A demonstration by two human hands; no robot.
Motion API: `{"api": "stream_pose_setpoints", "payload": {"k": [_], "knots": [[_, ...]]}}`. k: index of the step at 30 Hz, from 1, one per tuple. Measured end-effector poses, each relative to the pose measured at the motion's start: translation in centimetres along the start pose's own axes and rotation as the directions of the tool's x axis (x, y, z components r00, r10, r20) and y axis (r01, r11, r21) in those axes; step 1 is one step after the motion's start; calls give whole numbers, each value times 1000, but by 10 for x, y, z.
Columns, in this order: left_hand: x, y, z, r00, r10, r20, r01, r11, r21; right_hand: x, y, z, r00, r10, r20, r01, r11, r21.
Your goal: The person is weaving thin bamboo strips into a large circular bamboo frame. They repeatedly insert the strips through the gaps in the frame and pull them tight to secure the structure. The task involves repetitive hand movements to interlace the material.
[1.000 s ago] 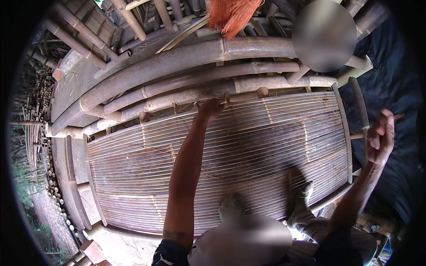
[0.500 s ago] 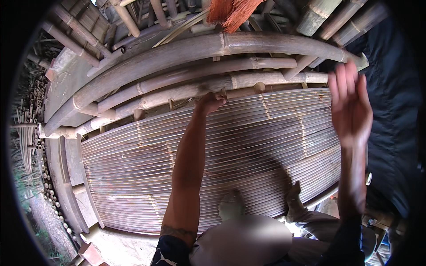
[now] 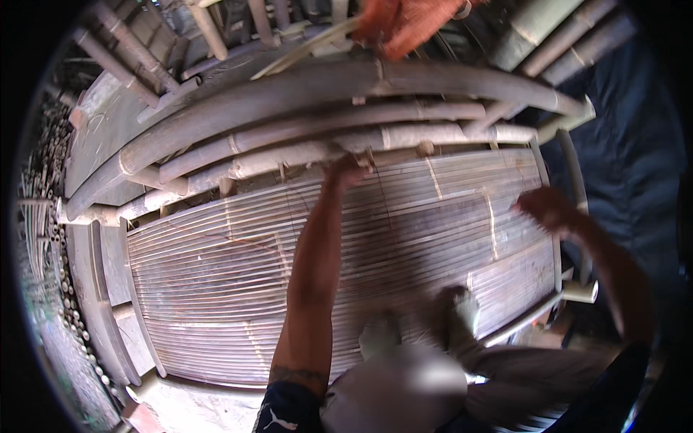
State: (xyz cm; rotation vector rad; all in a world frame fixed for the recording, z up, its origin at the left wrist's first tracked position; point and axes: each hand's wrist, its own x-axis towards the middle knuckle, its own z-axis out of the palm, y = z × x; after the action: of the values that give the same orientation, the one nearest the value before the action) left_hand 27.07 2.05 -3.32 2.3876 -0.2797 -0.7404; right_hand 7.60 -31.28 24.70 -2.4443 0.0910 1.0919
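A bench top of long, narrow bamboo slats (image 3: 209,289) stretches under both arms. At its far edge, beside a thick bamboo rail (image 3: 303,160), my left hand (image 3: 349,170) is closed; whatever is in its fingers is hidden. A thin dark strand (image 3: 387,198) runs down over the slats just right of that hand. My right hand (image 3: 546,208) hovers over the right end of the slats, blurred, with its fingers curled together toward the left. What they may hold is too small to make out.
Thick bamboo poles (image 3: 253,101) run along the far side. An orange-red fibre bundle (image 3: 404,25) hangs at the top. Dark cloth (image 3: 628,144) drapes at the right. My foot (image 3: 460,307) rests on the slats, with my bent leg (image 3: 534,372) nearby.
My right hand has come down from a raised, open palm at the far right to curled fingers above the slats. The left hand stays at the far edge. The view has shifted slightly.
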Motion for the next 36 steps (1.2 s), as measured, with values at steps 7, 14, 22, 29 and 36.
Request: {"api": "stream_pose_setpoints", "payload": {"k": [7,14,22,29,36], "knots": [[-57,-25,-20,816,107,-568,-114,993,24,-41,-32,17,796,-307,-522,522,785,334],[-158,-38,-23,519,-324,-791,310,934,-180,-146,93,-94,646,80,-759,-401,882,-249],[-130,-79,-54,746,-552,-373,270,763,-587,-11,-15,-78,584,-425,-692,257,905,-339],[-216,-41,-49,860,-424,283,423,284,-860,81,-97,46,761,-630,-157,581,769,-266],[-293,50,-48,995,-45,-94,-27,756,-654,129,-143,108,601,-758,-253,757,641,-123]]}}
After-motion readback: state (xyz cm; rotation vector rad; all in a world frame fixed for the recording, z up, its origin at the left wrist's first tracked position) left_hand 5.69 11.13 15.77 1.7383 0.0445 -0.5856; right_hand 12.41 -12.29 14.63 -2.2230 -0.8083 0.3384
